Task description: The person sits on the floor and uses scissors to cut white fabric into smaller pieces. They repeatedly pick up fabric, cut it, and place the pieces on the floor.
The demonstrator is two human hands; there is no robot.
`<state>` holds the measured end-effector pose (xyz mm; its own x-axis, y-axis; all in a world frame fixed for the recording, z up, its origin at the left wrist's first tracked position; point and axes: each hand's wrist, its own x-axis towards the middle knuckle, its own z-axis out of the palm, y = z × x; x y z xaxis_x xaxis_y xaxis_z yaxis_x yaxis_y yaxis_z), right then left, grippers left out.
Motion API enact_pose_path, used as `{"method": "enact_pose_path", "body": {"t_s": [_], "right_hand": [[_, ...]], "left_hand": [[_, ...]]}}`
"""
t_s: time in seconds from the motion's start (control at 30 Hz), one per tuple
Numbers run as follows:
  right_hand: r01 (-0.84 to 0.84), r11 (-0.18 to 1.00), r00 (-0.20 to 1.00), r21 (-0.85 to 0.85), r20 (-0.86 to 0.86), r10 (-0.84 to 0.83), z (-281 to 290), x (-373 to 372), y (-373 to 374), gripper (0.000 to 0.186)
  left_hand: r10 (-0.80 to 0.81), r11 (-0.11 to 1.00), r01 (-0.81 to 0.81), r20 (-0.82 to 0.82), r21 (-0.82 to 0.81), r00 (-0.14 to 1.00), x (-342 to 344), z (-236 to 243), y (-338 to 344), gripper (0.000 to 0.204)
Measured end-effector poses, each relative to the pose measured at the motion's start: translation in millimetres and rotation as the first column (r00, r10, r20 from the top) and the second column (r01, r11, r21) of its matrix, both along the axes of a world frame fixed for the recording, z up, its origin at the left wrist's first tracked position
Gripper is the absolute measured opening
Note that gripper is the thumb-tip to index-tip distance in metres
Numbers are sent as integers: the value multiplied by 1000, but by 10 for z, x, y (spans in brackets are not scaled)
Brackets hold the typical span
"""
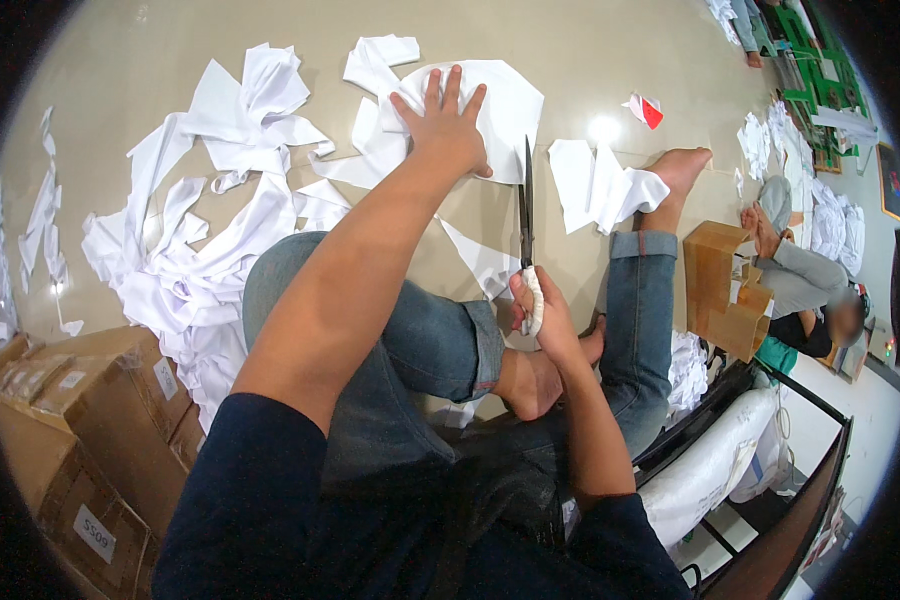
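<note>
My left hand point(442, 135) lies with fingers spread on a stack of white cloth pieces point(510, 103) on the floor. My right hand point(545, 315) grips long dark-bladed scissors point(526, 227) by their pale, wrapped-looking handles. The blades point away from me, looking almost closed, with their tips at the lower right edge of that cloth. Right of the blades lie loose white cut pieces point(570, 185), and a thin white triangle point(480, 258) lies below my left hand, left of the scissors.
A white cloth heap point(195, 300) is at left, above stacked cardboard boxes point(100, 430). My bent legs fill the lower middle. At right are a brown carton point(720, 300), another person point(810, 290), green crates point(810, 70), and a dark rack with a white roll point(700, 470).
</note>
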<state>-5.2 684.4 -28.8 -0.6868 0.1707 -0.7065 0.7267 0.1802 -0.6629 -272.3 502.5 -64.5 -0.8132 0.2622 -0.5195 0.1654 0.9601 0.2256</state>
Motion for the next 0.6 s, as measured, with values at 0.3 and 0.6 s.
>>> {"method": "enact_pose_path", "body": {"t_s": [0.3,0.6], "right_hand": [[20,1000,998,-5,-58,-21,-158,14,-49,58],[7,999,1000,-51,4,-7,-29,-54,111,58]], "left_hand": [[-17,1000,17,47,10,999,-8,73,-30,146],[-10,1000,10,8,0,1000,-7,17,-16,154]]}}
